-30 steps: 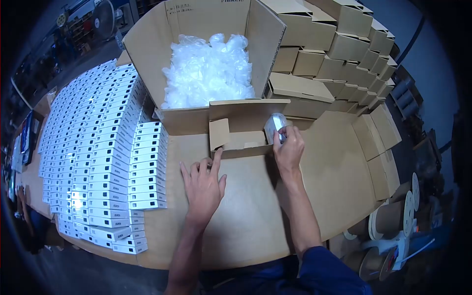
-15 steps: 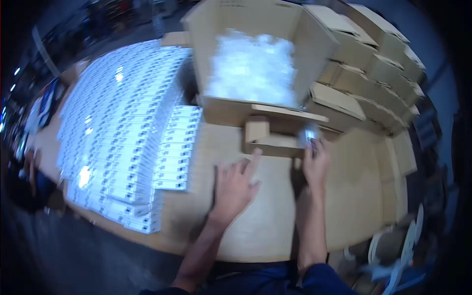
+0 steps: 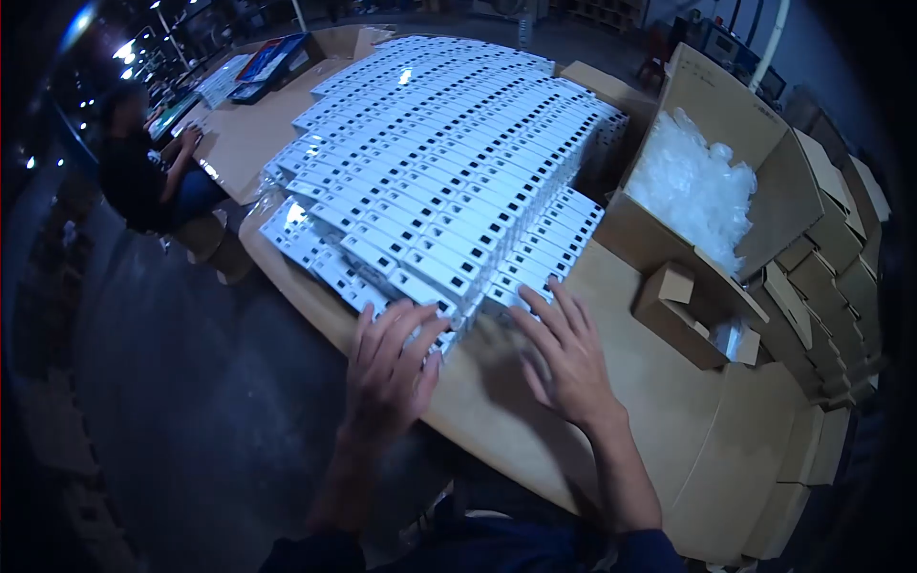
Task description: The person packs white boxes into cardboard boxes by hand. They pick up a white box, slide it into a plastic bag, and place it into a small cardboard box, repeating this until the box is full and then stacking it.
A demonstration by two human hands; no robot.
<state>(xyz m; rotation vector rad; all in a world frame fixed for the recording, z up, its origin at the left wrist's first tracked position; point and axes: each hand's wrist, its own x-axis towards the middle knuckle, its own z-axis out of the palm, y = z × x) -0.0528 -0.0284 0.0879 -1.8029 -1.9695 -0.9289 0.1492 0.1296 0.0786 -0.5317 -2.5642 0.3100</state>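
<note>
Basically, white boxes (image 3: pixel 430 181) are seen packed in long, slanting rows and piled several layers high on the bench (image 3: pixel 621 296), ahead of both hands, with small dark squares shown along their ends. A shorter row (image 3: pixel 546 250) is set against the right side of the pile, lower than the main block. The front corner of the pile is reached by the left hand (image 3: pixel 390 363); its grip is loosely spread, fingers bent a little, thumb apart, fingertips over or against the nearest boxes, contact cannot be told. The right hand (image 3: pixel 568 363) is held palm down at the near end of the shorter row, its grip spread wide, thumb away from the fingers; nothing is seen pinched in it, and touch cannot be confirmed. Right of the pile, a large open carton (image 3: pixel 755 143) is placed, filled with crumpled clear plastic bags (image 3: pixel 693 181). In front of it, a small open cardboard box (image 3: pixel 680 329) is seen, flap raised, with a shiny wrapped item (image 3: pixel 731 339) at its right end. Brown boxes (image 3: pixel 821 286) are stacked farther right, and open carton flaps (image 3: pixel 802 458) are spread at the bench's right end. At far left, a person (image 3: pixel 138 177) in dark clothing is seen beside another table (image 3: pixel 244 129), hands over its edge.
</note>
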